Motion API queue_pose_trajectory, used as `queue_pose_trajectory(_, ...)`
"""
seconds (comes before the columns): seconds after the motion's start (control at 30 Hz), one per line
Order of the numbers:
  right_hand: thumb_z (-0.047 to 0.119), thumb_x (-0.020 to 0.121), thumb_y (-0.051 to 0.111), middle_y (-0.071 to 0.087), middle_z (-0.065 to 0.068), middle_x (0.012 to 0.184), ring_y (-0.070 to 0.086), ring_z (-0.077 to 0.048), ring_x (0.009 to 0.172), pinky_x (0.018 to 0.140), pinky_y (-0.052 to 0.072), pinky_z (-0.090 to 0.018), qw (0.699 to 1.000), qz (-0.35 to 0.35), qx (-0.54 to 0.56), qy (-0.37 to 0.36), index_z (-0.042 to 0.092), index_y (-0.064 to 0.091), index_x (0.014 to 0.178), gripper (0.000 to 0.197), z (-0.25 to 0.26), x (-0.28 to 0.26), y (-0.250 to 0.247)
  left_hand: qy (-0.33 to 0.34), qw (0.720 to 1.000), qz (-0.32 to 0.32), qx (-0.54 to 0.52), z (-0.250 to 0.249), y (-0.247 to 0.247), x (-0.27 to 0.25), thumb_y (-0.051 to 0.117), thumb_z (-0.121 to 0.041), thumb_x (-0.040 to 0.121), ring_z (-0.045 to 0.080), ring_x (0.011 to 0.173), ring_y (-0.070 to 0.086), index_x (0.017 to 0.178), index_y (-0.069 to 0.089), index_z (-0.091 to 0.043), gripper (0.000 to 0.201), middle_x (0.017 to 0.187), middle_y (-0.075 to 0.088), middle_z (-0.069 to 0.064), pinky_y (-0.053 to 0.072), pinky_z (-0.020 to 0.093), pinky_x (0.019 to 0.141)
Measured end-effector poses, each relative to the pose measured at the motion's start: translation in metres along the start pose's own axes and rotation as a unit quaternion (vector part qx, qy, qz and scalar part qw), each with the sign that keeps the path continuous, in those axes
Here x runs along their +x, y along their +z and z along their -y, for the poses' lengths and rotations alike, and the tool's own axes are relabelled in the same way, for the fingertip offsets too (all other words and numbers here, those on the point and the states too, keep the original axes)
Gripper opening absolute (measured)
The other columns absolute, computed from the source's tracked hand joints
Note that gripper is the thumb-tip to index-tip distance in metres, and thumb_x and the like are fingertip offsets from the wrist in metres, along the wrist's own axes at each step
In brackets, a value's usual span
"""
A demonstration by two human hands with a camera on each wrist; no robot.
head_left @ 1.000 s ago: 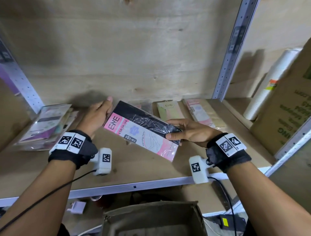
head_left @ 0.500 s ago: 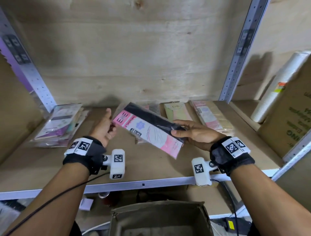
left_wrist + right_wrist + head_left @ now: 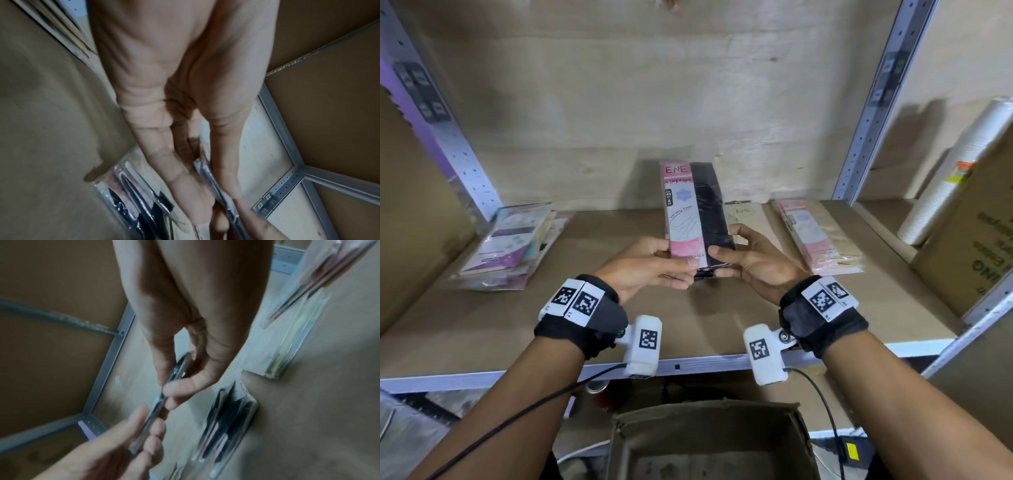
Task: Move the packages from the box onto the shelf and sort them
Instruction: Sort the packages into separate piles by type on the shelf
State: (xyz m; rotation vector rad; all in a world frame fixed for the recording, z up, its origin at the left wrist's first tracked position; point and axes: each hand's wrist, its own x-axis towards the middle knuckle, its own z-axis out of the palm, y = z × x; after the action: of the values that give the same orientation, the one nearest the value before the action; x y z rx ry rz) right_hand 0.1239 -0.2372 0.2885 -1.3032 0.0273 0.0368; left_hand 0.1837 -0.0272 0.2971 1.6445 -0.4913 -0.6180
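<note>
- Both hands are holding one package (image 3: 693, 219) upright above the shelf (image 3: 688, 329), label side facing the head camera, pink panel on the left and black panel on the right.
- The left hand (image 3: 650, 270) is pinching the lower left corner, thumb on the front face; the right hand (image 3: 753, 263) is pinching the lower right edge the same way. Both are clamped on the package, neither hand free.
- The right wrist view is showing the package edge-on between thumb and fingers (image 3: 180, 391), so the grip is thin and at the bottom only; the top is hanging free.
- Likely step: reading the label to pick a pile. Best to be keeping it vertical and steady until the type is clear.
- Candidate spots: the mixed stack (image 3: 510, 246) at the left, the beige pack (image 3: 744, 214) just behind the held one, the pink-and-tan stack (image 3: 818, 236) at the right.
- The held label looks closest to the pink-and-tan stack, but that is a guess.
- When placing, lay it flat and square on its pile, one hand releasing first; slick film could be sliding off a sloppy pile.
- The box (image 3: 709, 442) is sitting below the shelf edge; I cannot tell what is left inside.
</note>
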Motion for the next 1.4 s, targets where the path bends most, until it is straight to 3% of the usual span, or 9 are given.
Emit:
queue_pose_trajectory(0.2, 0.006, 0.080, 0.079, 0.070, -0.018, 0.087, 0.068, -0.024, 0.063, 0.048, 0.050, -0.023, 0.997, 0.010, -0.073, -0.001, 0.009, 0.052, 0.109, 0.039, -0.004, 0.000, 0.002, 0.000, 0.999, -0.035, 0.003, 0.000, -0.001, -0.005, 0.081, -0.031, 0.077, 0.021, 0.081, 0.075, 0.117, 0.071, -0.016, 0.044, 0.100, 0.078, 0.008, 0.060, 0.025, 0.069)
queue_pose_trajectory(0.33, 0.041, 0.071, 0.087, 0.071, -0.009, 0.072, 0.056, -0.017, 0.050, 0.040, 0.040, -0.023, 0.988, 0.016, -0.154, 0.001, 0.003, 0.069, 0.096, 0.049, -0.008, 0.002, 0.006, 0.007, 0.999, -0.019, 0.026, 0.003, 0.002, -0.007, 0.077, -0.022, 0.085, 0.014, 0.064, 0.067, 0.113, 0.073, -0.016, 0.029, 0.083, 0.076, 0.004, 0.056, 0.019, 0.062)
queue_pose_trajectory(0.4, 0.051, 0.071, 0.083, 0.069, -0.011, 0.070, 0.051, -0.017, 0.048, 0.038, 0.037, -0.022, 0.984, 0.041, -0.171, 0.026, 0.011, 0.077, 0.085, 0.043, -0.011, 0.001, 0.007, 0.009, 1.000, -0.020, 0.019, 0.002, -0.003, -0.007, 0.074, -0.021, 0.088, 0.016, 0.070, 0.072, 0.113, 0.074, -0.017, 0.026, 0.093, 0.078, 0.005, 0.057, 0.018, 0.064)
queue_pose_trajectory(0.5, 0.041, 0.084, 0.076, 0.069, -0.013, 0.071, 0.051, -0.014, 0.045, 0.037, 0.036, -0.019, 0.982, 0.092, -0.153, 0.055, 0.016, 0.078, 0.077, 0.026, -0.014, -0.001, 0.006, -0.004, 1.000, 0.004, -0.007, 0.001, -0.008, -0.009, 0.067, -0.020, 0.093, 0.025, 0.087, 0.076, 0.121, 0.069, -0.013, 0.029, 0.111, 0.076, 0.009, 0.060, 0.021, 0.071)
queue_pose_trajectory(0.6, 0.023, 0.096, 0.064, 0.068, -0.013, 0.072, 0.053, -0.011, 0.046, 0.038, 0.039, -0.018, 0.981, 0.135, -0.129, 0.042, 0.008, 0.072, 0.096, 0.018, -0.009, -0.001, 0.003, -0.008, 0.998, 0.032, -0.051, 0.000, -0.012, -0.011, 0.061, -0.018, 0.096, 0.031, 0.096, 0.075, 0.122, 0.067, -0.007, 0.029, 0.113, 0.074, 0.017, 0.060, 0.024, 0.076)
queue_pose_trajectory(0.83, 0.013, 0.098, 0.058, 0.061, -0.013, 0.075, 0.047, -0.008, 0.051, 0.046, 0.037, -0.013, 0.981, 0.167, -0.089, 0.047, 0.007, 0.068, 0.098, 0.012, 0.004, -0.001, -0.006, -0.014, 0.982, 0.063, -0.179, -0.001, -0.015, -0.009, 0.060, -0.021, 0.093, 0.035, 0.107, 0.071, 0.124, 0.066, -0.004, 0.035, 0.122, 0.070, 0.021, 0.061, 0.028, 0.079)
queue_pose_trajectory(1.07, 0.021, 0.100, 0.057, 0.052, -0.005, 0.065, 0.030, -0.011, 0.047, 0.044, 0.029, -0.018, 0.968, 0.167, -0.184, 0.044, 0.007, 0.063, 0.090, 0.018, 0.007, 0.001, -0.010, 0.014, 0.990, -0.021, -0.135, -0.001, -0.011, -0.002, 0.075, -0.022, 0.079, 0.024, 0.103, 0.073, 0.110, 0.075, -0.008, 0.034, 0.114, 0.074, 0.014, 0.061, 0.026, 0.076)
queue_pose_trajectory(1.17, 0.026, 0.099, 0.059, 0.053, 0.000, 0.055, 0.034, -0.011, 0.043, 0.044, 0.030, -0.018, 0.962, 0.149, -0.227, 0.036, 0.018, 0.064, 0.066, 0.034, 0.009, 0.000, -0.011, 0.003, 0.994, -0.050, -0.098, -0.001, -0.011, -0.003, 0.079, -0.020, 0.071, 0.022, 0.096, 0.075, 0.106, 0.074, -0.006, 0.039, 0.107, 0.077, 0.012, 0.061, 0.023, 0.071)
queue_pose_trajectory(1.4, 0.036, 0.083, 0.078, 0.051, -0.004, 0.053, 0.031, -0.012, 0.037, 0.039, 0.030, -0.018, 0.974, 0.021, -0.224, 0.017, 0.006, 0.061, 0.073, 0.036, 0.005, 0.011, -0.011, 0.011, 0.981, -0.170, -0.097, 0.000, -0.005, 0.001, 0.081, -0.010, 0.078, 0.010, 0.071, 0.073, 0.095, 0.074, -0.004, 0.019, 0.093, 0.078, 0.007, 0.056, 0.015, 0.057)
